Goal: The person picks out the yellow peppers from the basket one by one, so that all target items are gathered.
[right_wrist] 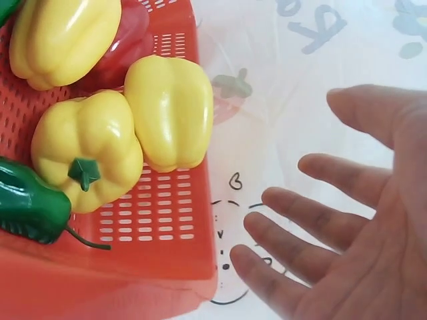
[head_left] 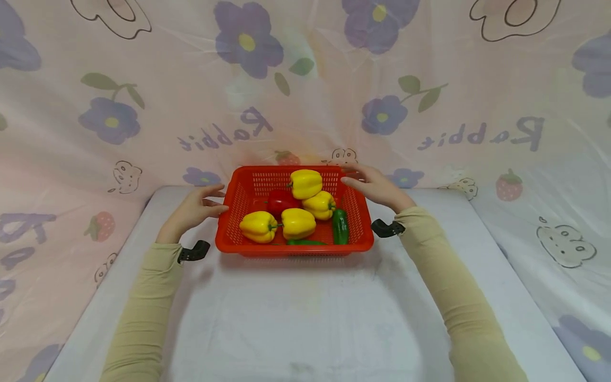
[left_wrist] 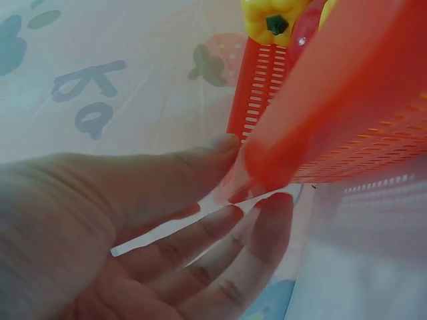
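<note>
Basket (head_left: 363,220) of peppers (head_left: 297,223) sits mid-worktop (head_left: 305,318), left hand (head_left: 193,209) at 9 o'clock and right hand (head_left: 377,187) at 3, fingers relaxed, flanking its sides, grasping nothing.

A red plastic basket (head_left: 355,212) with little holes in its walls sits flat on the table. Inside lie four yellow bell peppers (head_left: 298,223), one red pepper (head_left: 279,200) and a green cucumber (head_left: 340,226). One yellow pepper rests on top of the others at the back.
</note>
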The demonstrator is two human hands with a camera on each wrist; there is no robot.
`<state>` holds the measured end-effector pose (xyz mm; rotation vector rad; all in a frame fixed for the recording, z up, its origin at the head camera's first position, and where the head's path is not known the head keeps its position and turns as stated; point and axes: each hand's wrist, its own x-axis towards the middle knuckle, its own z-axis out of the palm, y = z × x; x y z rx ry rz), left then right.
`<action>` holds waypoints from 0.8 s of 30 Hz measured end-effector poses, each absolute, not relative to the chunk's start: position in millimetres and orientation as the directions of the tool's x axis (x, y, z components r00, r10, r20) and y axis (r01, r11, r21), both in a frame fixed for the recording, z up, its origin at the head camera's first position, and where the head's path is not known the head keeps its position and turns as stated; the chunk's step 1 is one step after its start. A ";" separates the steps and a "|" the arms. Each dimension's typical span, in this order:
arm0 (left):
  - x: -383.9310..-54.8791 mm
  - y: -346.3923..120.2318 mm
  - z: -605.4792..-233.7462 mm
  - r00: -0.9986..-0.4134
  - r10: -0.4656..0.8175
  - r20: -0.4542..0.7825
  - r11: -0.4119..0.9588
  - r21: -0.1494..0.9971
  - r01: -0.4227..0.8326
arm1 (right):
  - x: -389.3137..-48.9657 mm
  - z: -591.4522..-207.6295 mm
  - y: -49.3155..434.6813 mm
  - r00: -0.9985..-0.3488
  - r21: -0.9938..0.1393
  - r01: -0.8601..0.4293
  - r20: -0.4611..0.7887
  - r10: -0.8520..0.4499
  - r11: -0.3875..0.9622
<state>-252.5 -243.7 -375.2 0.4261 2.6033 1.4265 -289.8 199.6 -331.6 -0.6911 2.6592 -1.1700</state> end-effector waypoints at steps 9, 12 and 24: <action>-253.6 -243.4 -377.0 -0.951 0.301 -0.071 0.490 0.867 0.090 | -301.5 -335.1 185.4 -0.878 -0.743 -0.363 0.071 -0.473 0.563; -253.6 -243.9 -378.1 -0.948 0.308 -0.081 0.467 0.881 0.076 | -311.0 -344.1 183.0 -0.888 -0.750 -0.351 0.076 -0.453 0.561; -255.7 -245.6 -379.9 -0.947 0.303 -0.107 0.465 0.884 0.049 | -333.4 -362.1 159.6 -0.851 -0.805 -0.388 0.125 -0.511 0.449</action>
